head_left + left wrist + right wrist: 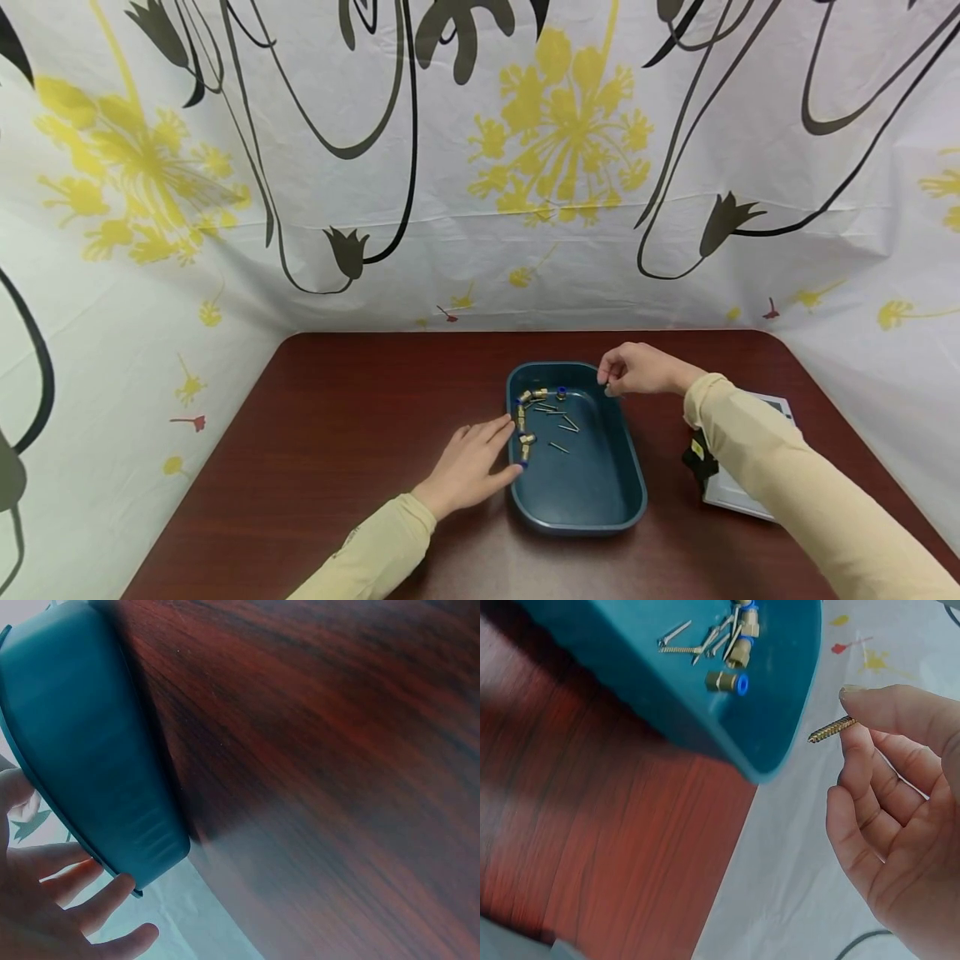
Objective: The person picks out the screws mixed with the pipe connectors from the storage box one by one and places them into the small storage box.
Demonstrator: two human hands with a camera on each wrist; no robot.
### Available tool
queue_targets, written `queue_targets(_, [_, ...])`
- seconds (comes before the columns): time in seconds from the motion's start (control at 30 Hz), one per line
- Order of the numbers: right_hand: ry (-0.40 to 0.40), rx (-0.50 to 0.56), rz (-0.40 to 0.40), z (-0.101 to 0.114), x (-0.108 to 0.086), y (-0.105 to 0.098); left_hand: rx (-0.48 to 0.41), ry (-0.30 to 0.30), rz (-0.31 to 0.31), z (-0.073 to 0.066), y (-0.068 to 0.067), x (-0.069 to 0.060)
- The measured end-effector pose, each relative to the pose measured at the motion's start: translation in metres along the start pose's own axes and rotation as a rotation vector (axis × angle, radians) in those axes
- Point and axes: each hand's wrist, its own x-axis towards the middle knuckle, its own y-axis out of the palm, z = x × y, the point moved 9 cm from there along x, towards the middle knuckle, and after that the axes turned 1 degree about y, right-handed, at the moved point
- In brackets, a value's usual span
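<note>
Between thumb and forefinger my right hand [643, 369] pinches a brass-coloured screw [831, 730], its pointed, threaded end sticking out. That hand is at the far right corner of a blue-green tray [576, 527]. Across from it, my left hand [472, 462] touches the tray's left rim with spread, fairly straight fingers [111, 898]. Inside the tray, brass fittings with blue collars, such as this fitting [726, 682], stand in a row along the left side and far end. Several loose screws [559, 447] lie scattered beside them on the tray floor.
To the right of the tray, partly under my right forearm, lies a white flat device [738, 493] with a black and yellow item [699, 454] at its edge. The dark wooden table [337, 450] meets a patterned cloth [420, 192] behind and at the sides.
</note>
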Motion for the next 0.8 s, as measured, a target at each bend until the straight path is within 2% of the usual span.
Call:
queue_targets(0.33, [0.056,0.003,-0.05,-0.021,-0.02,-0.017,-0.011,-0.003,0.012,0.0,0.0,0.001])
queue_targets(0.8, [0.097,-0.022,-0.074,-0.046,-0.051,-0.04,0.008,-0.002,0.0,0.0,0.0,0.0])
